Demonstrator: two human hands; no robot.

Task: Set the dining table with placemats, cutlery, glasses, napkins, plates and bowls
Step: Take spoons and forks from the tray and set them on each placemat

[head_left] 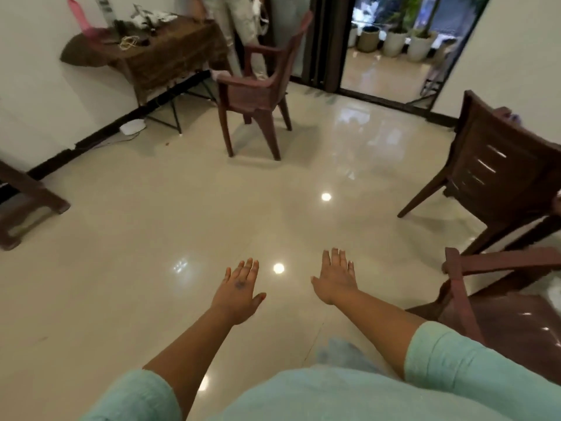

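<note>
- Both hands out front, left hand (239, 294) and right hand (335, 276) flat, fingers spread, holding nothing.
- No placemats, cutlery or dining table visible; only chairs (258, 86).
- I should turn and find the tableware first.

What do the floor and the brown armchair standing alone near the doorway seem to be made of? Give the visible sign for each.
Floor: probably glazed tile, glossy cream, mirroring ceiling lights, with a faint joint line.
Armchair: likely moulded plastic, smooth uniform brown, seamless rounded form; painted wood remains possible.
</note>
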